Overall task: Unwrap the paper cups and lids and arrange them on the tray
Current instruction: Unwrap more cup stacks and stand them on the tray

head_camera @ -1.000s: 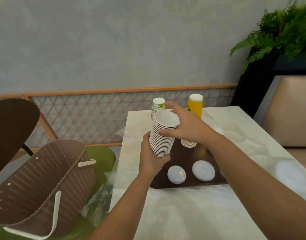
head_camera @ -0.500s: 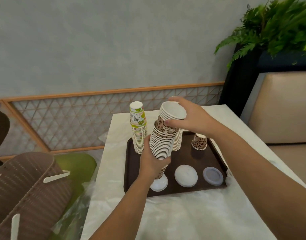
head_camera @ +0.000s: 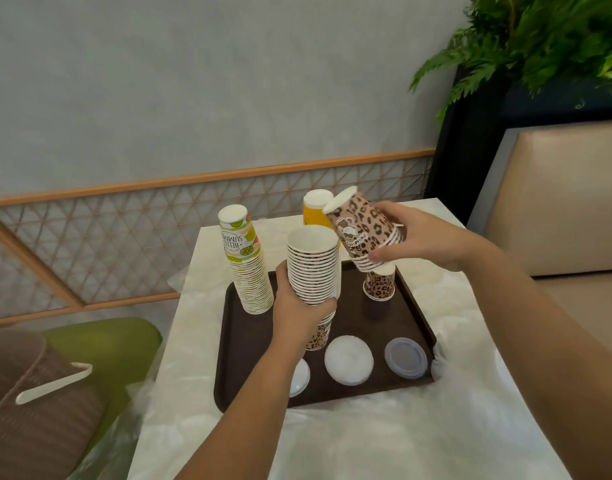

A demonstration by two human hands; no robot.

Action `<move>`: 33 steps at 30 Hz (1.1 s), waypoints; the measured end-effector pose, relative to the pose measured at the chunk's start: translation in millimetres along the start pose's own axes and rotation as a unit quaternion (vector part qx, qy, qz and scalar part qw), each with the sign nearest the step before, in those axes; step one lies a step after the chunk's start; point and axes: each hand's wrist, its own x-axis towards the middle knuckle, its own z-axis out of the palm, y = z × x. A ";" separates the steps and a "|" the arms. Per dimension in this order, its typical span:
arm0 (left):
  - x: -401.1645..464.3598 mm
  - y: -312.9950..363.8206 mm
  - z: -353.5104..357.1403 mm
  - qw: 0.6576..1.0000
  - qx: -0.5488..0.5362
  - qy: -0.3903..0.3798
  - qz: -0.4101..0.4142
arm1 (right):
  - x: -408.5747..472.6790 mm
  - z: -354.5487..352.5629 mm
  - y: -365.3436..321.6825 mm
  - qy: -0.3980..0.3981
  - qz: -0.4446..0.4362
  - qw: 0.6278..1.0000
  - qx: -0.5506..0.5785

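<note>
My left hand (head_camera: 299, 306) grips a tall stack of leopard-print paper cups (head_camera: 313, 265), mouth up, above the dark brown tray (head_camera: 249, 344). My right hand (head_camera: 418, 237) holds a short bunch of leopard-print cups (head_camera: 363, 230) pulled off the stack, tipped with their bottoms toward the upper left. On the tray stand an upside-down stack of lime-print cups (head_camera: 247, 261), a short leopard cup stack (head_camera: 379, 285) and a yellow cup stack (head_camera: 315, 209) at the back. Three lids lie along the front: a white lid (head_camera: 348, 364), a clear grey lid (head_camera: 405, 357) and another white lid (head_camera: 299, 377), half hidden by my forearm.
The tray rests on a pale marble table (head_camera: 366, 445) strewn with clear plastic wrap (head_camera: 453, 327). A brown woven basket (head_camera: 31, 410) sits on a green chair (head_camera: 107, 341) to the left. A beige bench (head_camera: 557, 202) and a plant (head_camera: 539, 39) are at the right.
My right hand has lifted a bunch of cups off the top of the stack and swung it right, tipping it over. The view has shifted left and downward over the tray.
</note>
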 end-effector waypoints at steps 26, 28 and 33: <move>30.6 -18.3 33.0 0.998 0.043 -0.016 -0.038 | 116.5 48.4 196.8 0.338 0.131 0.932 0.010; 29.8 -19.1 32.1 0.998 0.045 -0.017 -0.042 | 118.0 51.3 201.4 0.336 0.149 0.930 0.012; 27.3 -19.9 30.2 0.997 0.056 -0.019 -0.045 | 115.5 52.0 206.5 0.304 0.187 0.934 0.015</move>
